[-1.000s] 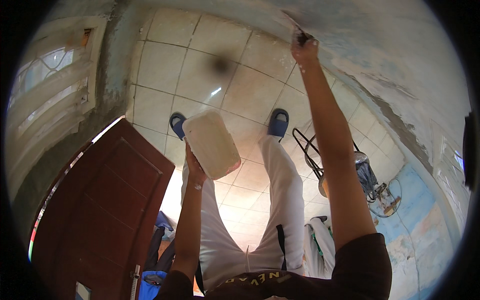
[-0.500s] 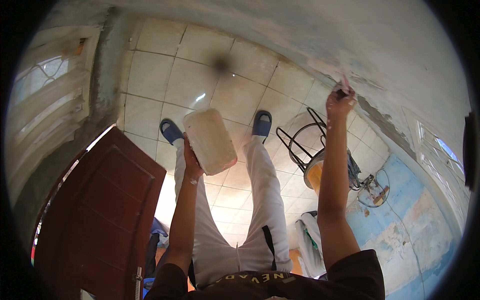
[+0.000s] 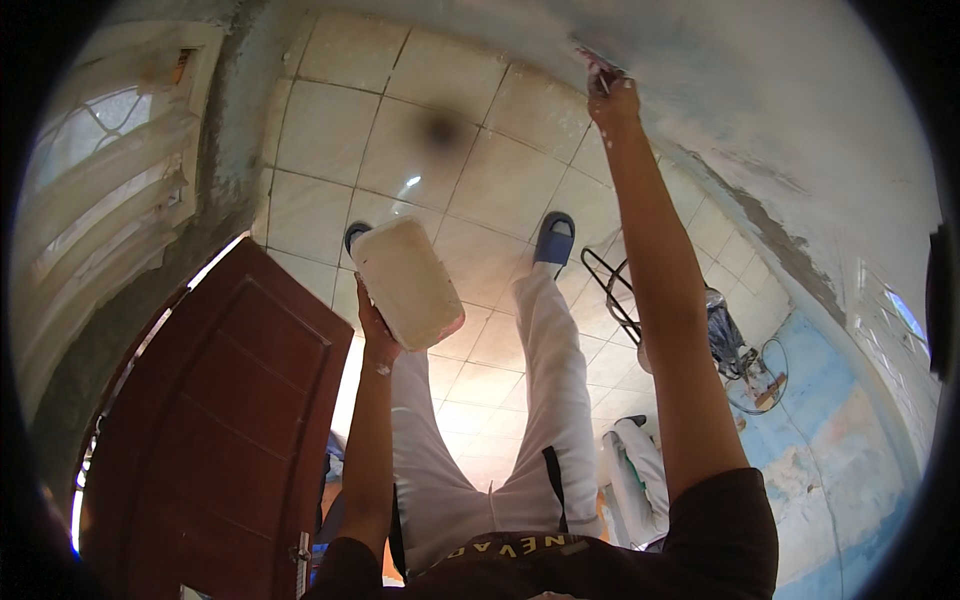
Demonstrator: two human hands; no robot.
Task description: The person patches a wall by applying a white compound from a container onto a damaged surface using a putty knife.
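My left hand (image 3: 376,335), closed on the edge of a cream rectangular tub (image 3: 408,285) with rounded corners, keeps it in front of my legs. The tub shows a smooth pale face; whether this is its filling or its base I cannot tell. My right arm is stretched far forward. My right hand (image 3: 613,100), specked with white, is wrapped round the handle of a flat-bladed putty knife (image 3: 596,52). The blade lies at the patchy pale wall (image 3: 740,100), and its edge is blurred.
A black-framed stool (image 3: 612,300) stands by my right forearm, with a dark plastic-wrapped bundle (image 3: 725,335) and a looped cable (image 3: 775,385) beside it. A brown door (image 3: 215,420) is at the left, near a louvred window (image 3: 110,190). Pale tiles (image 3: 320,130) cover the floor under my blue slides (image 3: 555,240).
My right hand has moved forward and to the left along the wall with the putty knife. The tub in my left hand has shifted only slightly in view.
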